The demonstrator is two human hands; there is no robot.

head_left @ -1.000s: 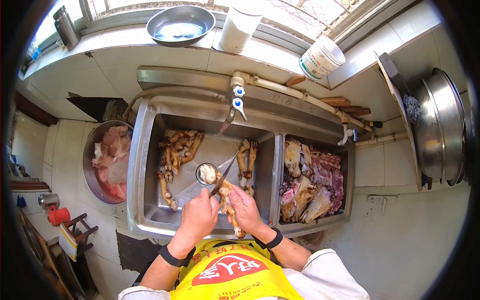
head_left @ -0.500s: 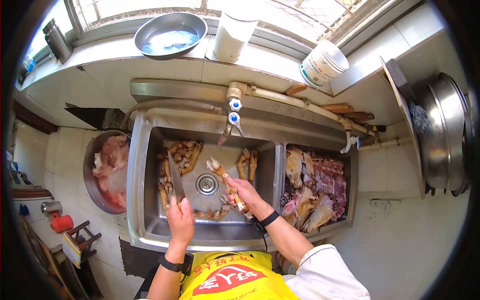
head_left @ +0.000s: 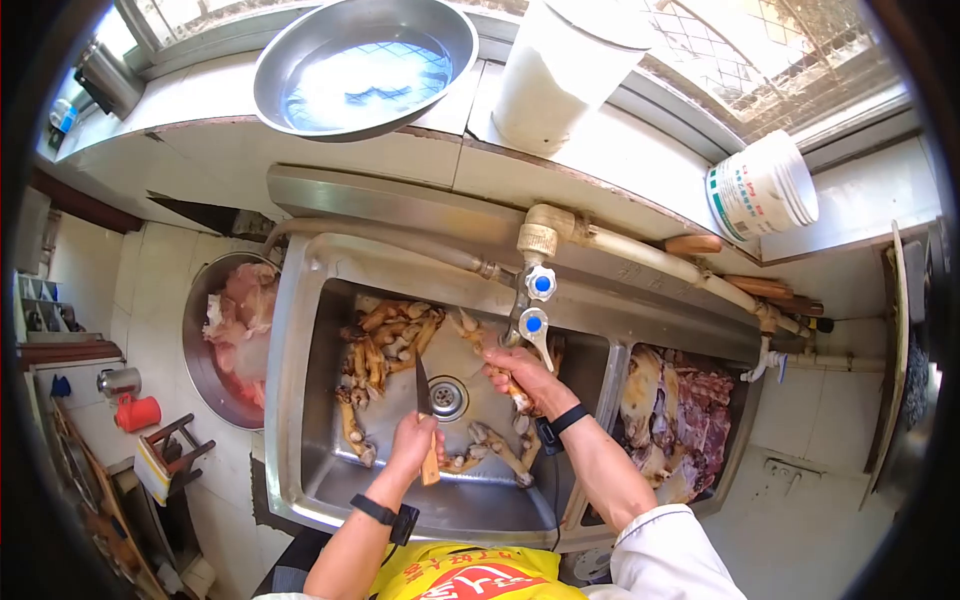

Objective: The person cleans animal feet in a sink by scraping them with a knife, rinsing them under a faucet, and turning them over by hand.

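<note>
My left hand (head_left: 412, 442) is closed around the wooden handle of a knife (head_left: 423, 383), its blade pointing away from me beside the drain. In my right hand (head_left: 532, 378) is an animal trotter (head_left: 468, 327), its far end sticking out toward the back wall of the basin, just below the tap (head_left: 535, 322). The blade and the held trotter are apart. More trotters lie in the steel sink (head_left: 420, 508): a pile (head_left: 385, 345) at the back left, and several others (head_left: 505, 452) near my hands.
The right basin holds large cuts of meat (head_left: 690, 430). On the floor at left stands a metal bowl (head_left: 195, 350) of pale meat. A basin of water (head_left: 370, 85), a white container (head_left: 560, 85) and a tub (head_left: 765, 185) line the windowsill. Pipes run behind the sink.
The camera view has shifted and tilted. The knife has swung from over the left pile to beside the drain. My right hand has carried the trotter farther back, near the tap.
</note>
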